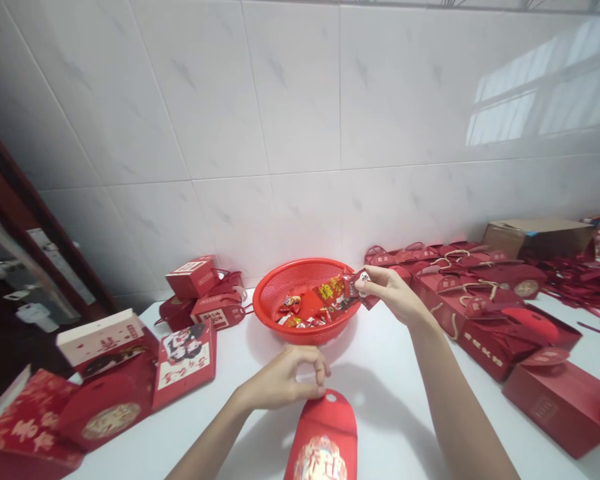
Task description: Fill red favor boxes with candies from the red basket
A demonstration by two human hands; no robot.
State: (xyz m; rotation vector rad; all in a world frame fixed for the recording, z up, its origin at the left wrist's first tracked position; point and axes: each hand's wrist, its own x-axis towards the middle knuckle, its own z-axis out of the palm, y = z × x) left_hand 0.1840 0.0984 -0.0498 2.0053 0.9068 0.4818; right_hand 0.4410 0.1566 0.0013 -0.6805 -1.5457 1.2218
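A red packet [324, 437] with a rounded, holed top flap and a gold print stands at the bottom centre. My left hand [293, 378] pinches the left edge of that flap between thumb and fingers. Behind it, a red perforated basket [275, 277] holds several wrapped snacks. My right hand [387, 290], over the basket's right rim, grips a small dark red snack packet [353, 285] between thumb and fingers. A yellow-lettered wrapper [331, 289] shows just left of that packet; whether the two are joined I cannot tell.
Red boxes and a photo-printed box [186, 360] stand at the left. Rows of red handled boxes [485, 333] line the right side, with a cardboard box [540, 237] and dark red ribbons [580, 280] beyond. A tiled wall [300, 133] rises behind the white table [380, 400].
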